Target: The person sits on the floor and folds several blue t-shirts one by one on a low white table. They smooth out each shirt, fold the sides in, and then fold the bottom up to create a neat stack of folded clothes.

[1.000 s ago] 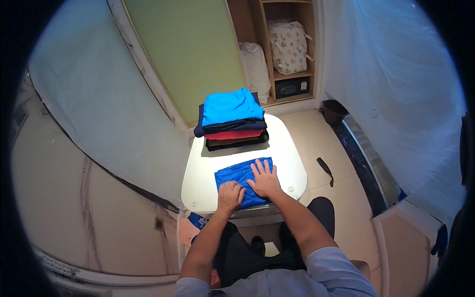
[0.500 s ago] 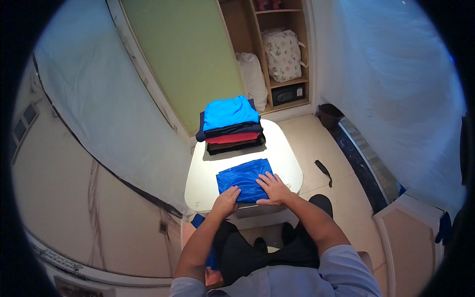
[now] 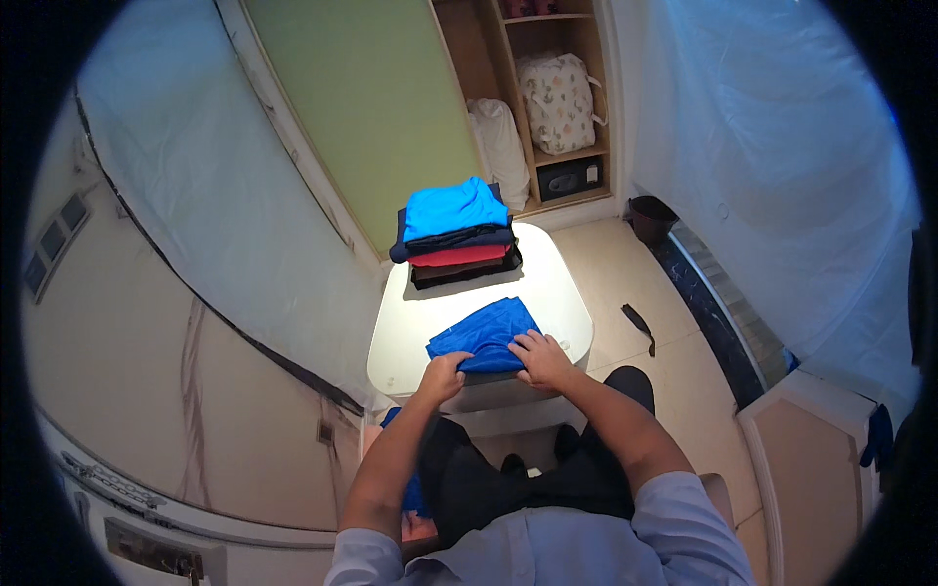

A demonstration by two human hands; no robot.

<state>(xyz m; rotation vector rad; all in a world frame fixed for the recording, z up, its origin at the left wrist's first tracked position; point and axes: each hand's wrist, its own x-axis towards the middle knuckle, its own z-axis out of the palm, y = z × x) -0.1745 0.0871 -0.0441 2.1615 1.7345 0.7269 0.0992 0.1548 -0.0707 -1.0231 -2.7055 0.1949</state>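
A folded royal-blue garment [image 3: 484,330] of thin, shiny cloth lies at the near edge of the white table [image 3: 399,342]. My left hand [image 3: 443,378] is closed on its near left corner, thumb on top. On the near right side, my right hand [image 3: 542,361] grips the same cloth with curled fingers. Between the hands the near edge bulges up and looks rolled or bent. Farther back on the table stands a stack of folded clothes [image 3: 459,259], with a bright blue piece on top and navy, black, red and brown layers below.
Beyond the table, open shelves hold a patterned storage bag [image 3: 559,103], a white bundle [image 3: 500,151] and a black safe [image 3: 571,179]. A dark bucket [image 3: 651,219] and a dark strap-like object [image 3: 639,327] are on the floor at right. Plastic sheeting [image 3: 772,186] hangs beside them.
Both hands lay spread on the blue garment before; now they grip its near edge. The near part of the cloth has been lifted and bent. The view has shifted slightly.
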